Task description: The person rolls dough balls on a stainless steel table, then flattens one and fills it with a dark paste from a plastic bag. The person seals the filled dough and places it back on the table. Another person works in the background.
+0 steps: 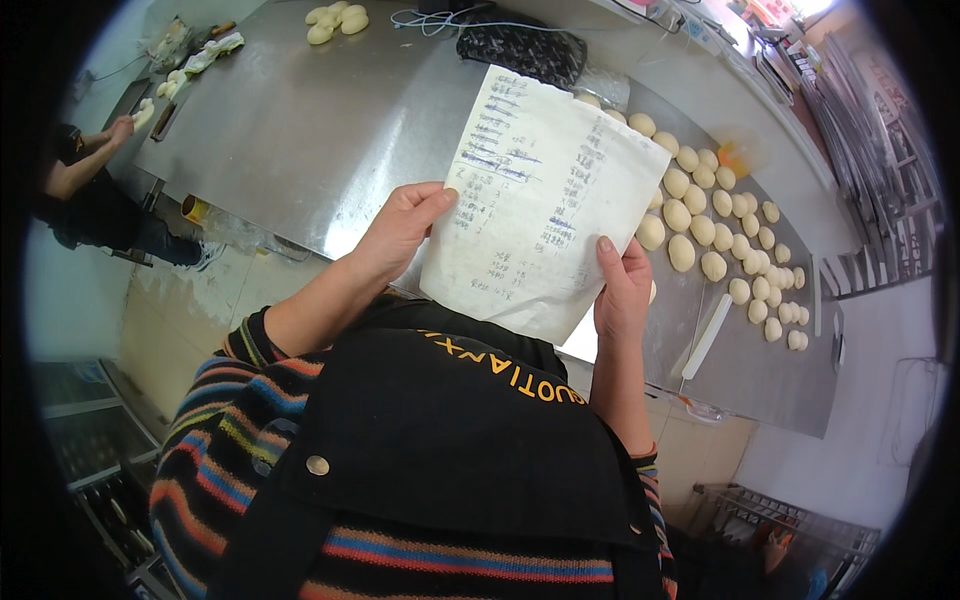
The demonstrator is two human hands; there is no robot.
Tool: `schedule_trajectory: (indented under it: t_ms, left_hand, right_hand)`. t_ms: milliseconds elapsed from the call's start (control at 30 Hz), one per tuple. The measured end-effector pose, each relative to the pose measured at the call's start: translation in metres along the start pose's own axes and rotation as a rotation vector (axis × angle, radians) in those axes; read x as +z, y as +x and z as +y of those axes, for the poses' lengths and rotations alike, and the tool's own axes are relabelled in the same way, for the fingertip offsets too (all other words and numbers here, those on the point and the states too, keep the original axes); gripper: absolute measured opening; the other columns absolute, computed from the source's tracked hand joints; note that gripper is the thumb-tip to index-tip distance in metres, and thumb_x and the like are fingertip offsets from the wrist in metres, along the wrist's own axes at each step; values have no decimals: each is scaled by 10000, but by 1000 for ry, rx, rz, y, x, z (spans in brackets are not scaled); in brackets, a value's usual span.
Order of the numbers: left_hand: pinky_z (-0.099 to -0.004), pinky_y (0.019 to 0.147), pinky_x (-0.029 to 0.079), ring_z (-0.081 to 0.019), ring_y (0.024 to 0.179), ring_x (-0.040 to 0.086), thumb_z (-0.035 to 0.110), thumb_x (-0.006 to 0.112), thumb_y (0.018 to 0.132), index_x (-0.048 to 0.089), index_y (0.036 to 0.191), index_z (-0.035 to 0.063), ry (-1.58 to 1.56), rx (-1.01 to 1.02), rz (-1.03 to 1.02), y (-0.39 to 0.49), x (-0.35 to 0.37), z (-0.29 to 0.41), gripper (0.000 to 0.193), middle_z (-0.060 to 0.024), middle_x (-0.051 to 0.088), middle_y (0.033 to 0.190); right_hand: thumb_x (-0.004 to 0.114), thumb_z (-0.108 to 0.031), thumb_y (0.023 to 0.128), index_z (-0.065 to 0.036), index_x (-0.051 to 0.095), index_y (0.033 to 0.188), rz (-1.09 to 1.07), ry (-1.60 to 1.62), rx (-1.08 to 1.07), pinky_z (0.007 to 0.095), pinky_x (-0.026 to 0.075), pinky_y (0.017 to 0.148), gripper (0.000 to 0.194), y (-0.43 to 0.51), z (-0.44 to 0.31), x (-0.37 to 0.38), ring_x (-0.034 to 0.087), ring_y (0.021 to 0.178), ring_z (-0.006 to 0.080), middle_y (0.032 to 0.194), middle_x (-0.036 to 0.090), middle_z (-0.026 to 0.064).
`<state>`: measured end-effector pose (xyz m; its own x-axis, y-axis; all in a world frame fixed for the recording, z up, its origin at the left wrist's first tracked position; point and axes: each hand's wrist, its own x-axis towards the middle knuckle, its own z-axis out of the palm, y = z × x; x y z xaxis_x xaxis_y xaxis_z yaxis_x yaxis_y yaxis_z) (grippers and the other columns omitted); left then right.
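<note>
A creased sheet of paper [540,202] with handwriting, some lines struck through, is held up in front of my apron. My left hand [405,225] pinches its left edge, thumb on the written side. My right hand [624,289] grips the lower right edge, also with the thumb on top; the fingers behind the sheet are partly hidden. Many round dough balls [702,229] lie on the steel table to the right of the paper, and the sheet covers part of them. A white bar-shaped tool [707,337] rests near the dough balls, to the right of my right hand.
The steel worktable [300,112] spans the view. A dough pile [336,22], a black patterned bag [523,49] and a cable [435,22] are at its far side. At the far left a co-worker [90,172] handles dough. Racks [787,517] stand lower right.
</note>
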<state>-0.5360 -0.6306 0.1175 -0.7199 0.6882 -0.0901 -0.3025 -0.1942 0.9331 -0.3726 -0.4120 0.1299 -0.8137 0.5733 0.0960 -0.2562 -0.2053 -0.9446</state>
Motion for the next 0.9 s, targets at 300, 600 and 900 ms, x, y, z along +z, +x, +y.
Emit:
schedule_trajectory:
  t_ms: [300,600,900]
  left_hand:
    - [-263,804,513,-119,856,654,201,532,1010,668,1120,-72,-34,-48,-23,-2,1,3,324,-99,716,1007]
    - [-265,802,509,-120,862,650,206,533,1004,667,1122,-67,-83,-68,-12,-2,0,4,327,-97,714,1004]
    - [-277,802,483,-119,864,624,213,539,994,676,1108,-50,21,-50,48,-2,0,3,319,-80,707,991]
  right_hand:
    - [663,-138,939,37,635,1179,12,-2,-16,265,477,898,299,3,-2,2,634,971,115,1100,698,79]
    - [635,-84,943,36,599,1243,8,-3,36,292,499,920,325,7,9,-4,650,1015,155,1163,680,111]
    - [659,-108,939,41,607,1215,33,29,41,281,481,921,317,8,11,5,635,1008,138,1146,683,100]
